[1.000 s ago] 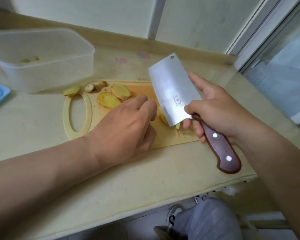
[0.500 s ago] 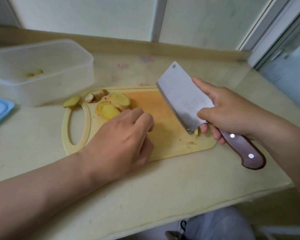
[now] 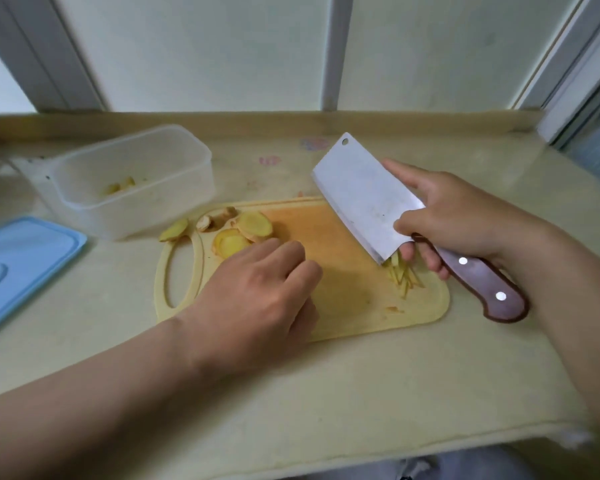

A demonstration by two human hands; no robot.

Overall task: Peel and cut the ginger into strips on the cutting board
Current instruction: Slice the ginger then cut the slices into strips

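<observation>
A yellow cutting board (image 3: 343, 306) with a handle hole at its left end lies on the counter. Peeled ginger slices (image 3: 243, 232) sit at its upper left, with a few small end pieces (image 3: 205, 222) beside them. A small heap of thin ginger strips (image 3: 405, 276) lies at the right end. My left hand (image 3: 260, 292) rests knuckles-up on the board, its loosely bent fingers reaching the nearest slice; I see nothing held in it. My right hand (image 3: 454, 216) grips the cleaver (image 3: 361, 199) by its brown handle, blade tilted and raised just above the strips.
A clear plastic box (image 3: 132, 181) with a few ginger scraps stands at the back left. Its blue lid (image 3: 21, 265) lies at the left edge. The counter's front edge runs close below my arms, and a raised ledge runs along the back.
The cleaver has come off the ginger and moved right, leaving cut strips at the board's right end. My left hand has slid left toward the slices.
</observation>
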